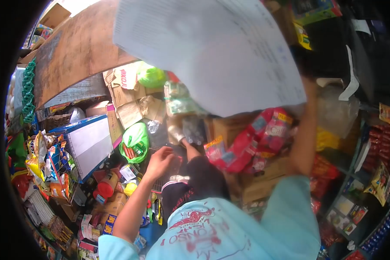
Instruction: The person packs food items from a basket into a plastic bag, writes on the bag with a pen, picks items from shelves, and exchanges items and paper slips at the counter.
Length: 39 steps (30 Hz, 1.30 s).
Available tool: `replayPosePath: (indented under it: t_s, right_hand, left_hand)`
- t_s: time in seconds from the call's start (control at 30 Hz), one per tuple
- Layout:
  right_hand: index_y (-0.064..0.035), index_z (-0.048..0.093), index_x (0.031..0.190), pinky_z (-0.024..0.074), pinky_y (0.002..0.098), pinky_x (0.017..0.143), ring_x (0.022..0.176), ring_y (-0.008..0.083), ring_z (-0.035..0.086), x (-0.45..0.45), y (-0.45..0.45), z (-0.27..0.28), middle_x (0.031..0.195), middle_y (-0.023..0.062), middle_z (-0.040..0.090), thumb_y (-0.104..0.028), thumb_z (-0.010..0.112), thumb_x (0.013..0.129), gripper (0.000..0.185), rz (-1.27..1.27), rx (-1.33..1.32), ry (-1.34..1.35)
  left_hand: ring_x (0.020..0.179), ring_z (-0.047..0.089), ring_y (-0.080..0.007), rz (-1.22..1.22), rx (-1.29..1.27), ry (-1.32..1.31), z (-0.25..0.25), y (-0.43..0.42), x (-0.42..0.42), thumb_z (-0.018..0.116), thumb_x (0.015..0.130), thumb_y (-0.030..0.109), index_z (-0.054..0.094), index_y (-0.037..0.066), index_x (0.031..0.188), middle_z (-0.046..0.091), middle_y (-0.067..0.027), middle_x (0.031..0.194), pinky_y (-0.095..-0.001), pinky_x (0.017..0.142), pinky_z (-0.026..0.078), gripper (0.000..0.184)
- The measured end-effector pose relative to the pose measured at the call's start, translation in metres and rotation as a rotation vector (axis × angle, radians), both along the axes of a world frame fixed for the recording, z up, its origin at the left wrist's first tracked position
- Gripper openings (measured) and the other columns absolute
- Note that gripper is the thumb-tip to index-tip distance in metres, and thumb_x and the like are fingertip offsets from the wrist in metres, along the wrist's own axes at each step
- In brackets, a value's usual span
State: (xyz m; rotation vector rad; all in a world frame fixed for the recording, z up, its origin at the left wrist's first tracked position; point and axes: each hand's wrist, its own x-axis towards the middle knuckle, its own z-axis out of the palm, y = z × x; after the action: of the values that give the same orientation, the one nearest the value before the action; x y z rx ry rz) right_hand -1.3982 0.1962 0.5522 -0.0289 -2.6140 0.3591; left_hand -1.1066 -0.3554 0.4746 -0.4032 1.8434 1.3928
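A large white sheet of printed paper is raised in front of me and fills the upper middle of the view, slightly blurred. At its right edge, my right hand grips the sheet; the fingers are mostly in shadow and hidden. My left hand hovers above my lap with loosely bent fingers and nothing visible in it. Near the left hand lies a light-green plastic bag with small packets inside. Pink and red packs hang or lie beneath the sheet, near my right forearm.
A wooden board slants across the upper left. Snack packets fill a rack at left, beside a blue box with a white panel. Red sachets hang at right. Cardboard and a second green bag lie ahead.
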Motion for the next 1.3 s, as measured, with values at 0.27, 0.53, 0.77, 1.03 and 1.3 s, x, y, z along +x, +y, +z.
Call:
replayPosePath:
  t_s: [0.27,0.53,0.77,1.03,1.3]
  right_hand:
    - [-0.0030,0.051,0.131,0.0344,0.0426,0.107,0.122,0.0316,0.049,-0.011,0.007,0.010,0.130,0.0164,0.055,-0.035,0.063,0.087,0.055,0.084,0.072,-0.107]
    - [-0.0037,0.055,0.104,0.0434,0.0424,0.082,0.102,0.0323,0.056,0.045,-0.089,0.051,0.110,0.0198,0.056,-0.018,0.058,0.086,0.024,-0.310,0.232,0.185]
    - [-0.0052,0.057,0.111,0.0510,0.0420,0.079,0.101,0.0393,0.059,0.086,-0.254,0.122,0.110,0.0181,0.058,-0.007,0.058,0.084,0.028,0.266,-0.358,0.082]
    - [-0.0061,0.057,0.116,0.0528,0.0459,0.079,0.096,0.0385,0.063,-0.034,-0.258,0.106,0.113,0.0184,0.058,-0.009,0.059,0.083,0.033,0.131,0.055,-0.125]
    - [-0.0070,0.063,0.108,0.0529,0.0424,0.074,0.087,0.0355,0.064,0.004,-0.273,0.163,0.105,0.0150,0.063,-0.014,0.067,0.078,0.031,0.140,-0.065,0.130]
  left_hand:
    - [0.082,0.059,-0.0093,0.284,0.017,0.031,-0.043,-0.065,0.064,0.060,0.093,0.016,0.058,0.002,0.114,0.064,-0.0016,0.093,-0.0242,0.071,0.047,0.025]
    - [0.064,0.059,-0.0089,0.444,-0.098,-0.168,-0.063,-0.121,0.141,0.062,0.089,0.014,0.059,0.003,0.109,0.063,-0.0025,0.082,-0.0225,0.052,0.044,0.023]
    - [0.069,0.066,-0.0142,0.507,-0.279,-0.371,-0.065,-0.178,0.208,0.063,0.087,0.016,0.061,0.003,0.109,0.066,-0.0068,0.087,-0.0279,0.053,0.051,0.025]
    - [0.076,0.066,-0.0162,0.707,-0.180,-0.175,-0.013,-0.165,0.203,0.064,0.087,0.015,0.056,0.001,0.118,0.066,-0.0097,0.094,-0.0294,0.061,0.055,0.035]
    - [0.076,0.068,-0.0169,0.647,-0.196,-0.250,-0.036,-0.155,0.251,0.065,0.089,0.020,0.057,0.005,0.116,0.067,-0.0070,0.093,-0.0281,0.058,0.052,0.032]
